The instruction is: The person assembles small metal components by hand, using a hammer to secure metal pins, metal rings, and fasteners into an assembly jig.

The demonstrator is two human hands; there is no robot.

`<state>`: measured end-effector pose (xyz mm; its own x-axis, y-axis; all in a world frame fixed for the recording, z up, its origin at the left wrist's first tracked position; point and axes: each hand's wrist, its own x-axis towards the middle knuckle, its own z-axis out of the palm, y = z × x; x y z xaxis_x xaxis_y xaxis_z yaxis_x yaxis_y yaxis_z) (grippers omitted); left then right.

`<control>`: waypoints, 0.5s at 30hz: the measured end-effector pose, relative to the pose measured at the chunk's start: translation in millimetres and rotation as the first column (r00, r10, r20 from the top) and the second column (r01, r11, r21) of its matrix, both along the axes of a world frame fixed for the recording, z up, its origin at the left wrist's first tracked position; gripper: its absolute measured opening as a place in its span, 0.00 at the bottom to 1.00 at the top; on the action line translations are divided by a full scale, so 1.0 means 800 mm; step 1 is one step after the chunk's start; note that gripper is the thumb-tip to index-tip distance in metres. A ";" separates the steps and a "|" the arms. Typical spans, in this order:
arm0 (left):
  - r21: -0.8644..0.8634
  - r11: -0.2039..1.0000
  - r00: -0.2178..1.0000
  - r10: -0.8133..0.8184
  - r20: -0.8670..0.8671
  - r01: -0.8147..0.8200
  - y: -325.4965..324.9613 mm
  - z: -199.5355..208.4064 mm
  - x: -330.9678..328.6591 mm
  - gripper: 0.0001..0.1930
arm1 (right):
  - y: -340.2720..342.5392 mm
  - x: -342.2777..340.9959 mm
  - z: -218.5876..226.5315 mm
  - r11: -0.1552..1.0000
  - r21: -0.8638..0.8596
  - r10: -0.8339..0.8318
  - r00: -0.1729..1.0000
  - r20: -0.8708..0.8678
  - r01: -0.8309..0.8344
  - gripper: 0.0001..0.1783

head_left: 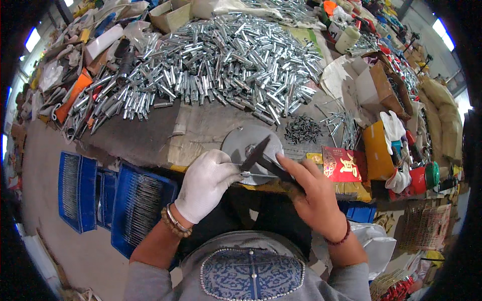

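Observation:
My left hand (207, 184), in a white glove, pinches a thin silver metal rod (259, 174) that lies across the near part of a round grey metal disc (232, 143). Bare, my right hand (317, 196) is wrapped round the dark handle of a hammer (257, 153). The hammer's dark, pointed head is over the disc, close to my left fingertips. From this view I cannot tell whether the head touches the rod. Just beyond the disc, to the right, is a small pile of short black pins (303, 129).
A large heap of silver metal tubes (226, 60) covers the far bench. Long thin rods (344, 123), a red packet (342, 164) and a yellow box (377, 150) lie to the right. Blue crates (118, 220) filled with metal rods stand at lower left.

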<state>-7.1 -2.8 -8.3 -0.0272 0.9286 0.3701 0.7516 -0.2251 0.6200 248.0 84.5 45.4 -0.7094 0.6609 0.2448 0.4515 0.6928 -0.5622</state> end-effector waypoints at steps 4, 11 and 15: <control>-0.011 1.000 1.000 -0.015 -0.001 0.015 0.000 0.003 -0.002 0.08 | 0.020 -0.009 -0.017 0.972 0.235 -0.016 0.994 0.105 -0.009 0.36; 0.006 1.000 1.000 0.018 -0.012 -0.018 -0.005 -0.002 0.005 0.11 | -0.033 -0.011 -0.020 0.999 -0.012 -0.031 0.994 0.107 0.033 0.22; 0.085 0.969 0.972 0.233 0.013 -0.233 -0.022 -0.005 0.032 0.16 | -0.043 -0.008 -0.030 0.877 -0.479 0.009 0.998 -0.055 -0.035 0.18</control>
<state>18.3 -20.3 -12.6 -0.2406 0.8614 0.4473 0.7876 -0.0961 0.6087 241.9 49.8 21.6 -0.7206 0.6905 -0.0630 0.4019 0.3419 -0.8495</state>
